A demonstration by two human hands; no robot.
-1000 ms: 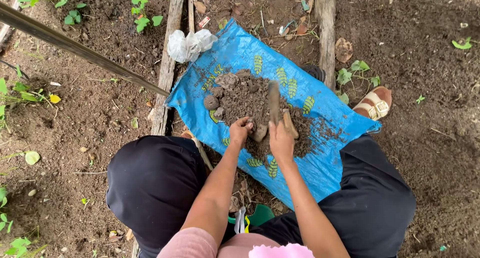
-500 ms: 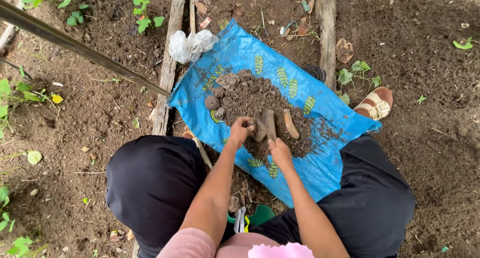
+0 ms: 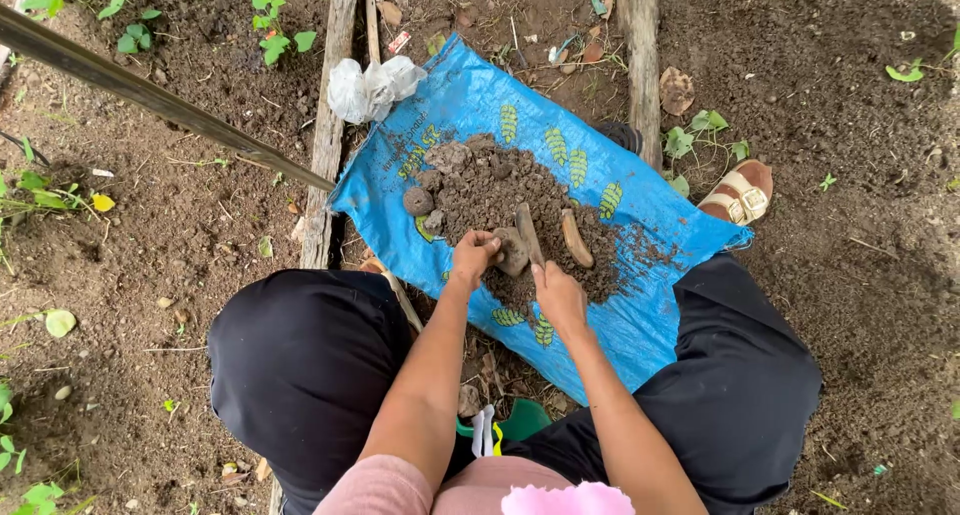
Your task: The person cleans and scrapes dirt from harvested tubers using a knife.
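Right hand drew back — left hand grips clod.

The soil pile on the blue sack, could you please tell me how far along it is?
Done: much of the soil pile on the blue sack looks crumbled. In hand: the left hand grips a clod; the right hand holds a flat tool. Left: lumps at the edge remain whole.

Person: black trousers, pink top. Arms bare to the hands; left hand, right hand. One tan buckled sandal.
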